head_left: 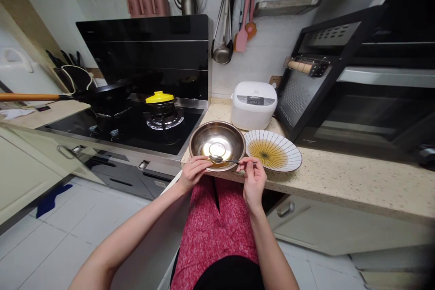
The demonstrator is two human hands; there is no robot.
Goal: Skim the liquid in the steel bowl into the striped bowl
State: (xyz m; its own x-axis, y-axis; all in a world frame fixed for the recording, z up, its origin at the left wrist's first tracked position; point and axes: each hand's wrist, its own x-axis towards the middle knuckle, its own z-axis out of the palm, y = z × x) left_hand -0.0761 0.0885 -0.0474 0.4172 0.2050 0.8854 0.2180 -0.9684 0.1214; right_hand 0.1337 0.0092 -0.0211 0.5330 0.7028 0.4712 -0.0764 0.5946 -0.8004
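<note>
A wide stainless steel bowl (195, 145) stands at the counter's front edge, with a shiny, yellowish liquid look at its bottom. My left hand (195, 173) is closed at the bowl's near left rim, its fingers together over the edge. Those fingertips lie right by the head of a metal spoon (216, 159); whether they touch it I cannot tell. My right hand (254, 179) pinches the spoon's handle, holding it level across the near side of the bowl. Just right of the bowl, a white plate with dark radial lines (292, 154) holds a thin layer of yellow-brown liquid.
Behind the plate stands a white rice cooker (254, 111). To the left, the black gas hob (136, 131) carries a small pot with a yellow lid (159, 97) and a wok with a long wooden handle (30, 97). A large oven (384, 113) fills the right side.
</note>
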